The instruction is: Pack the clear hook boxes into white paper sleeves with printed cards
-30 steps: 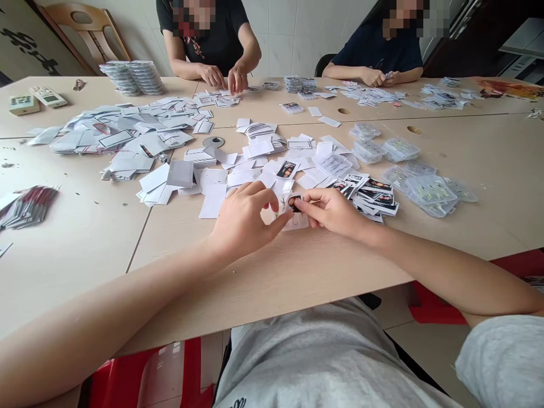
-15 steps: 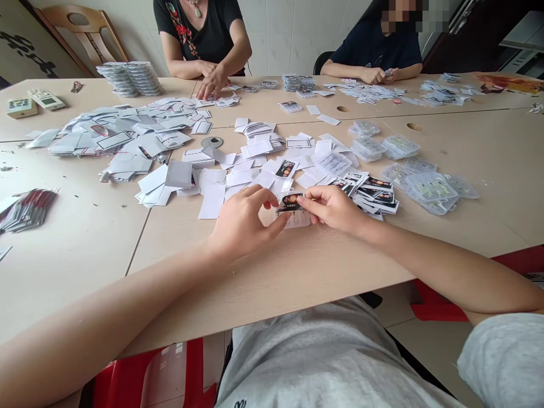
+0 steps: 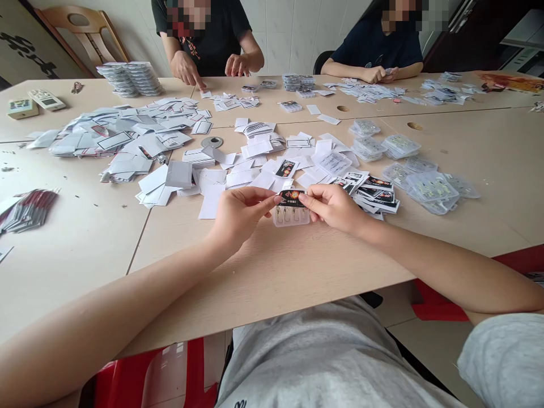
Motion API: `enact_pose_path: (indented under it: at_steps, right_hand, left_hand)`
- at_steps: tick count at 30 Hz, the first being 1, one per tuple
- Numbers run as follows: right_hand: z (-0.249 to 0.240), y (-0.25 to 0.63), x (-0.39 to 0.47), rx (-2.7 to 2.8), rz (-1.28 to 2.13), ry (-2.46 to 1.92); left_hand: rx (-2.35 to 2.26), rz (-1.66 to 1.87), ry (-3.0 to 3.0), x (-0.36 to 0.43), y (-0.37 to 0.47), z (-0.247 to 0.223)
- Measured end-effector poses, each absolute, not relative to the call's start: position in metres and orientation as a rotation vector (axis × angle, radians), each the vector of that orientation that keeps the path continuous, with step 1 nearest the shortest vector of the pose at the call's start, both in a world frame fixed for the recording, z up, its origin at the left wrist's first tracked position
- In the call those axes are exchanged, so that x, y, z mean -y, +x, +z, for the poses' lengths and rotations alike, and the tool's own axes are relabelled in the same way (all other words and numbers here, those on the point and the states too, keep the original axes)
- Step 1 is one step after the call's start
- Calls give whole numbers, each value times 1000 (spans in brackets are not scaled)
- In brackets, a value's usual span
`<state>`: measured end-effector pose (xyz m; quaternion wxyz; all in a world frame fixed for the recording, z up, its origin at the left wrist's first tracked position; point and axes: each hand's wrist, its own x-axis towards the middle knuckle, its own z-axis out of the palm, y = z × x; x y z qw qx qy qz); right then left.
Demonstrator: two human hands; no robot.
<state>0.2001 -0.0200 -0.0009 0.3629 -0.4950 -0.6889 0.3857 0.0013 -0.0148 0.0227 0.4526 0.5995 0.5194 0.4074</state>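
Between my hands is a small clear plastic box [image 3: 292,217] with several fish hooks showing in its lower part. A black printed label [image 3: 291,197] with an orange burst lies along the box's top. My left hand [image 3: 244,212] pinches the left end, its thumb on the label's edge. On the right end, my right hand [image 3: 331,207] grips with its thumb pressed on the label; its other fingers are partly hidden behind. A pile of black-and-white labels [image 3: 374,195] lies just beyond my right hand. White cards [image 3: 212,198] are spread beyond my left hand.
Clear boxes [image 3: 431,190] lie at the right. A large heap of white cards [image 3: 127,130] covers the left middle, near a grey tape roll [image 3: 211,141]. Stacked boxes [image 3: 130,78] stand at the back left. Two people sit across the table [image 3: 178,266], one touching a card.
My left hand's fingers have closed from an open curl to a pinch on the box's left end. The label now sits straighter. Across the table, one person's hands have moved apart.
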Motion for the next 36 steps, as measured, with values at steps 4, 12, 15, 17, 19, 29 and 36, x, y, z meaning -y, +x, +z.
enact_pose_path:
  at_steps: [4, 12, 15, 17, 19, 29, 36]
  right_hand:
    - [-1, 200, 20, 1765, 984, -1269]
    - [0, 198, 22, 1787, 935, -1323]
    - [1, 197, 23, 1817, 884, -1334]
    - [2, 196, 24, 1832, 858, -1333]
    - [2, 196, 25, 1834, 842, -1333]
    - [0, 195, 25, 1835, 737, -1388]
    - [1, 194, 26, 1838, 698, -1393]
  left_hand:
    - [-1219, 1043, 1390, 14, 2, 22]
    - [-1214, 1002, 1270, 15, 3, 17]
    - [-1235, 1007, 1244, 16, 4, 15]
    - [-1218, 1003, 1232, 16, 4, 14]
    - [-1213, 1000, 1231, 17, 5, 12]
    - [-1289, 1066, 1404, 16, 8, -1]
    - [-1289, 1113, 1475, 15, 10, -3]
